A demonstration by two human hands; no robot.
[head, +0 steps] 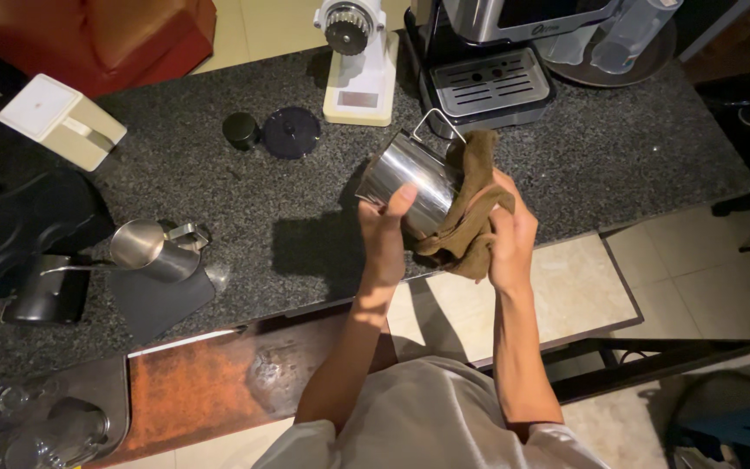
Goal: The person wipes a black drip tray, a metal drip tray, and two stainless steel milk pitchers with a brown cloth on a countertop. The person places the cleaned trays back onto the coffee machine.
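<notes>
Steel milk pitcher [411, 178] sits in my left hand [384, 227], tilted, mouth facing approx 8 o'clock, wire handle up at 12 o'clock. Left fingers are wrapped round the body, thumb up along the side, so that hand is gripping the pitcher. My right hand [509, 236] is closed on a brown cloth [470, 213], bunched and pressed against the pitcher's far side at 3 o'clock; cloth hangs a bit below the pitcher base. Both are held above the front edge of the dark granite counter [305, 200], not resting on it.

At 12 o'clock from the pitcher: espresso machine [490, 74] w/ slotted drip tray, just beside it at 11 o'clock a cream-white grinder [359, 61]. At approx 10 o'clock, a small black cap [240, 130] and a round black lid [291, 132], near each other, can't tell if touching. Far at 9 o'clock, a second steel jug [145, 249] lies on its side on a dark mat [162, 300], a black cup [45, 291] just left of it. Cream box [61, 120] at 10 o'clock, well apart. Red-brown bulky thing [97, 35] at the top left corner. Rusty orange panel [210, 382] runs below the counter at 7 o'clock, glasses [19, 421] in the bottom left corner, blurry.
</notes>
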